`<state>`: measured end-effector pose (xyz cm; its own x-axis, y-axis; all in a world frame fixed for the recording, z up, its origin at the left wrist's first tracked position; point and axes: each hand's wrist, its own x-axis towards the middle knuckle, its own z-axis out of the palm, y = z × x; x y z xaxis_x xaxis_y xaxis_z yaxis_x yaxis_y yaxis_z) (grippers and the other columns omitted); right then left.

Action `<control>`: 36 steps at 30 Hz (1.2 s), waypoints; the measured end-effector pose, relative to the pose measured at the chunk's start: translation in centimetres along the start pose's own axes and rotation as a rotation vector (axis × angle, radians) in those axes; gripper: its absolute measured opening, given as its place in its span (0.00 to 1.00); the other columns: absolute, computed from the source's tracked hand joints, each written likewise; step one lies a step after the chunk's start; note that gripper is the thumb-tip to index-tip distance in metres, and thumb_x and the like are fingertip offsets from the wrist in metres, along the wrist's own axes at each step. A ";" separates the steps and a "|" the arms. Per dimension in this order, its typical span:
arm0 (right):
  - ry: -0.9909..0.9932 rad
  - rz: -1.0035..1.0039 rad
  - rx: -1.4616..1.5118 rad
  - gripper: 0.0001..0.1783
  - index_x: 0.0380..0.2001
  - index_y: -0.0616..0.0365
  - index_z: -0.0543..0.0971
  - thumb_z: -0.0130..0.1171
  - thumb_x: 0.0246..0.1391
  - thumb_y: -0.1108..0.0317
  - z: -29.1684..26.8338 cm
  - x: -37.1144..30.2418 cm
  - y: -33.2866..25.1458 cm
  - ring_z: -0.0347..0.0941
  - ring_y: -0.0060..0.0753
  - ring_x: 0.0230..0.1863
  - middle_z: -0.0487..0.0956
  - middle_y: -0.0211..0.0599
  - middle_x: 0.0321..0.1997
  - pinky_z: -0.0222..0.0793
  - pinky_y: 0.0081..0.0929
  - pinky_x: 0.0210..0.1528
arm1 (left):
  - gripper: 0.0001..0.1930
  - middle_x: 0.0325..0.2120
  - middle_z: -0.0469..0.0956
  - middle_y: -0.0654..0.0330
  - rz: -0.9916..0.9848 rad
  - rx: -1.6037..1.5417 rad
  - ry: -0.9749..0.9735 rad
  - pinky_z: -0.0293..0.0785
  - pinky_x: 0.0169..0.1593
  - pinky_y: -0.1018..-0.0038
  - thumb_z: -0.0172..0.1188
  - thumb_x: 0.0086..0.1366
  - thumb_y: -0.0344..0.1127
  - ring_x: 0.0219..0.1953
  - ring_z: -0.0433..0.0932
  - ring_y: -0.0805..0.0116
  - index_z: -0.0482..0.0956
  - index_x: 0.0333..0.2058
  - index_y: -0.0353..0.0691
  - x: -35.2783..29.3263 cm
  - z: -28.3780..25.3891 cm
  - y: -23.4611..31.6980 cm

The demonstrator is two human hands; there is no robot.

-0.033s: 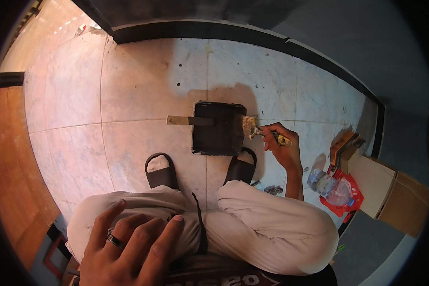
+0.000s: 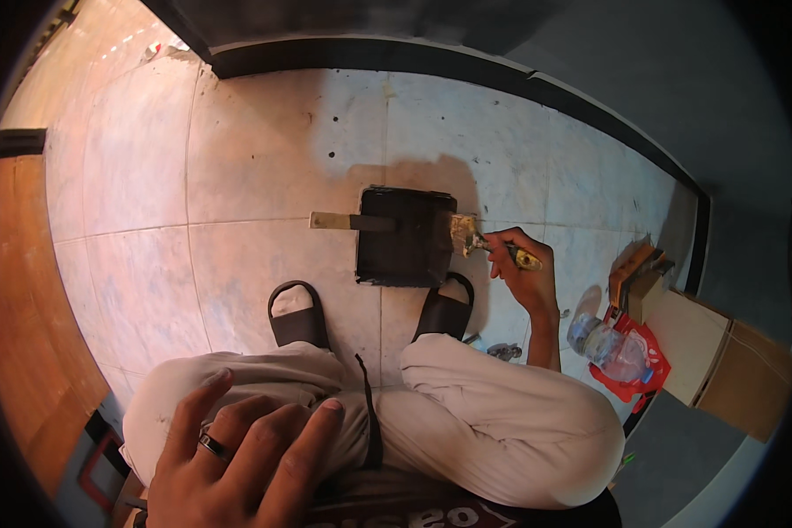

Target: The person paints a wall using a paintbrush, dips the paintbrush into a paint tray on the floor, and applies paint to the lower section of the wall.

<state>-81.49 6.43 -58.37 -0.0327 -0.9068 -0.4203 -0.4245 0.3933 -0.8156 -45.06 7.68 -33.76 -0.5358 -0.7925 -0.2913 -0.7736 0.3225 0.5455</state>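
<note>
My right hand (image 2: 525, 268) is closed around the speckled handle of a paintbrush (image 2: 466, 235). The brush's paint-crusted head reaches the right edge of a black square paint tray (image 2: 405, 260), and its bristle tips are hard to make out against the dark paint. A scraper-like tool (image 2: 330, 221) with a pale handle and a dark blade lies across the tray's left rim, blade inside. Low in the picture, my left hand (image 2: 242, 449) is over my left thigh, empty, its fingers apart and a ring on one of them.
My feet in dark slides stand just below the tray on pale floor tiles (image 2: 132, 273). At right are a clear plastic bottle (image 2: 612, 350), a red plastic bag (image 2: 653, 352) and cardboard boxes (image 2: 748, 365). A dark wall with a black baseboard (image 2: 370, 57) runs along the far side.
</note>
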 end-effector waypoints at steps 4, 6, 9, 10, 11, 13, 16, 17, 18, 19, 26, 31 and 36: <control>0.041 0.056 0.073 0.10 0.42 0.63 0.84 0.62 0.68 0.66 -0.3 0.3 1.4 0.72 0.15 0.23 0.79 0.28 0.23 0.68 0.19 0.27 | 0.22 0.44 0.81 0.54 -0.015 0.015 -0.017 0.73 0.62 0.55 0.63 0.64 0.25 0.49 0.80 0.56 0.78 0.58 0.37 -0.3 0.0 0.0; 0.054 0.049 0.056 0.10 0.42 0.64 0.84 0.61 0.69 0.67 -0.5 0.5 2.0 0.73 0.16 0.22 0.80 0.30 0.24 0.67 0.18 0.25 | 0.22 0.45 0.81 0.54 -0.022 0.020 -0.016 0.73 0.62 0.55 0.63 0.64 0.25 0.49 0.80 0.56 0.78 0.58 0.37 -0.4 0.0 0.1; 0.071 0.049 0.048 0.10 0.41 0.64 0.84 0.61 0.69 0.67 -0.8 0.4 2.1 0.73 0.16 0.21 0.80 0.31 0.24 0.66 0.17 0.24 | 0.22 0.45 0.81 0.54 -0.030 0.015 -0.013 0.73 0.62 0.55 0.63 0.64 0.25 0.49 0.80 0.56 0.78 0.58 0.37 -0.4 0.2 0.2; 0.074 0.056 0.055 0.10 0.41 0.63 0.84 0.63 0.68 0.66 -0.9 0.3 2.1 0.72 0.15 0.21 0.79 0.30 0.22 0.66 0.18 0.25 | 0.22 0.45 0.81 0.55 -0.037 0.014 -0.006 0.73 0.62 0.55 0.63 0.64 0.26 0.49 0.80 0.57 0.78 0.58 0.37 -0.4 0.2 0.3; 0.071 0.056 0.056 0.10 0.41 0.63 0.84 0.63 0.68 0.66 -0.9 0.3 2.2 0.72 0.15 0.21 0.79 0.30 0.22 0.66 0.18 0.25 | 0.22 0.45 0.81 0.55 -0.043 0.014 0.001 0.73 0.62 0.55 0.63 0.64 0.26 0.49 0.80 0.57 0.78 0.58 0.37 -0.4 0.3 0.4; 0.076 0.031 0.045 0.10 0.41 0.62 0.84 0.63 0.68 0.66 -1.4 0.2 2.4 0.73 0.15 0.21 0.80 0.30 0.23 0.65 0.17 0.24 | 0.22 0.45 0.81 0.55 -0.044 0.019 -0.003 0.73 0.62 0.55 0.63 0.64 0.26 0.49 0.80 0.57 0.78 0.58 0.37 -0.3 0.3 0.5; 0.083 0.010 0.036 0.09 0.41 0.62 0.84 0.63 0.68 0.67 -2.1 -0.2 2.4 0.73 0.14 0.21 0.81 0.31 0.23 0.64 0.17 0.22 | 0.23 0.45 0.81 0.55 -0.049 0.023 -0.008 0.73 0.62 0.55 0.63 0.64 0.26 0.49 0.80 0.57 0.78 0.59 0.36 -0.2 0.3 0.9; 0.082 0.012 0.035 0.09 0.41 0.62 0.84 0.63 0.68 0.67 -2.3 -0.2 2.3 0.73 0.14 0.21 0.81 0.31 0.23 0.64 0.17 0.22 | 0.23 0.44 0.81 0.55 -0.054 0.023 -0.007 0.73 0.62 0.56 0.63 0.64 0.26 0.49 0.80 0.56 0.78 0.59 0.36 -0.1 0.3 1.0; 0.082 0.015 0.023 0.09 0.40 0.62 0.84 0.63 0.68 0.67 -2.4 -0.3 2.2 0.73 0.14 0.21 0.81 0.31 0.23 0.64 0.16 0.22 | 0.23 0.44 0.81 0.55 -0.055 0.023 -0.009 0.73 0.62 0.56 0.63 0.64 0.26 0.49 0.80 0.56 0.78 0.59 0.36 -0.1 0.2 1.1; 0.083 0.019 0.011 0.09 0.40 0.62 0.85 0.63 0.67 0.67 -2.5 -0.3 2.1 0.73 0.14 0.21 0.81 0.31 0.23 0.64 0.16 0.22 | 0.23 0.44 0.81 0.55 -0.055 0.025 -0.006 0.73 0.62 0.56 0.63 0.64 0.26 0.49 0.80 0.57 0.78 0.59 0.36 -0.1 0.2 1.2; 0.105 -0.009 0.006 0.08 0.42 0.64 0.84 0.61 0.68 0.70 -3.3 -0.9 2.0 0.74 0.15 0.21 0.81 0.33 0.23 0.65 0.17 0.22 | 0.23 0.45 0.82 0.55 -0.056 0.025 -0.015 0.73 0.62 0.56 0.63 0.64 0.26 0.49 0.80 0.56 0.78 0.59 0.35 0.1 0.3 1.2; 0.235 -0.022 0.245 0.14 0.36 0.69 0.80 0.58 0.70 0.67 -3.0 -1.9 1.9 0.76 0.25 0.17 0.81 0.42 0.23 0.68 0.20 0.20 | 0.23 0.45 0.82 0.55 -0.057 0.031 -0.014 0.73 0.62 0.55 0.63 0.64 0.25 0.50 0.81 0.57 0.78 0.59 0.35 0.0 0.3 1.4; 0.468 -0.013 0.439 0.24 0.30 0.69 0.77 0.54 0.73 0.56 1.4 -2.7 3.8 0.72 0.30 0.11 0.77 0.42 0.16 0.66 0.25 0.13 | 0.23 0.45 0.82 0.55 -0.056 0.023 -0.016 0.73 0.63 0.55 0.63 0.64 0.25 0.50 0.81 0.57 0.78 0.59 0.35 0.3 0.4 1.3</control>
<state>-81.78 10.60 -60.84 -0.4639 -0.8430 -0.2723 -0.0202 0.3174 -0.9481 -46.36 8.09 -33.46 -0.4968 -0.8011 -0.3338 -0.8101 0.2902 0.5095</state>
